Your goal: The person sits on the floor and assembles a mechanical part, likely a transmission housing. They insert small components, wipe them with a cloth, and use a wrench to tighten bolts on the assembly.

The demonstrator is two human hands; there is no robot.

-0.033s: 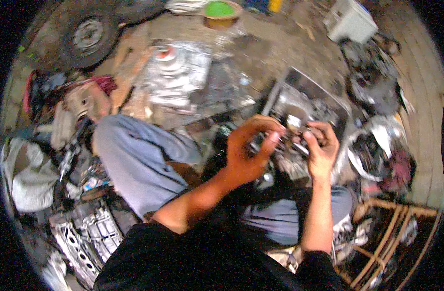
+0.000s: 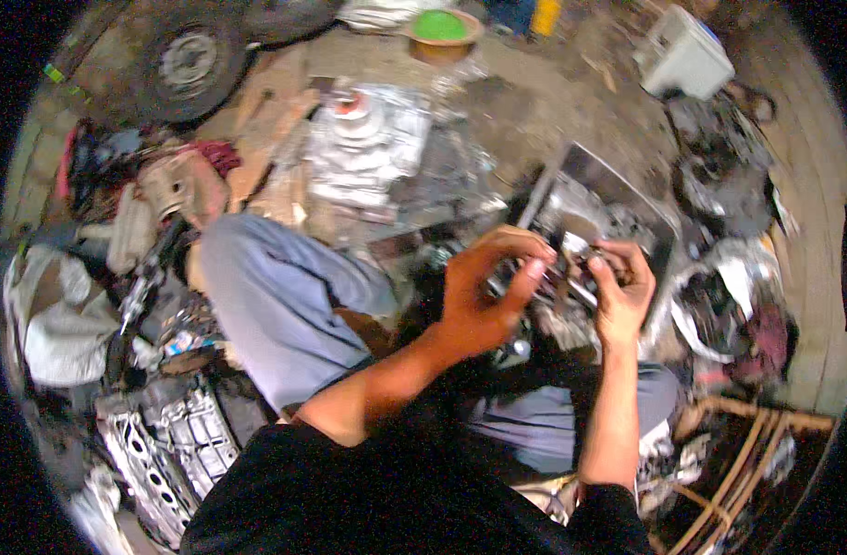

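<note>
Both my hands are raised in front of me over the near side of a metal tray point(image 2: 671, 220) heaped with greasy metal parts. My left hand point(image 2: 484, 294) is closed, thumb against fingertips. A hand's width to the right, my right hand point(image 2: 623, 301) is curled, with its thumb pressed to the fingers. Something small and dark shows at the fingertips, too blurred to name. A brown and white round part point(image 2: 576, 242) lies behind the fingers, inside the tray.
An engine cylinder head point(image 2: 155, 472) lies at the lower left; a large metal casting point(image 2: 368, 148) sits ahead. Tires point(image 2: 188, 65) stand far left. On the right are a white sack point(image 2: 701, 310), a wooden rack point(image 2: 747, 462), and a white container point(image 2: 684, 54).
The whole scene has shifted slightly right and down in the view. My hands keep almost the same pose, a little farther right in the picture.
</note>
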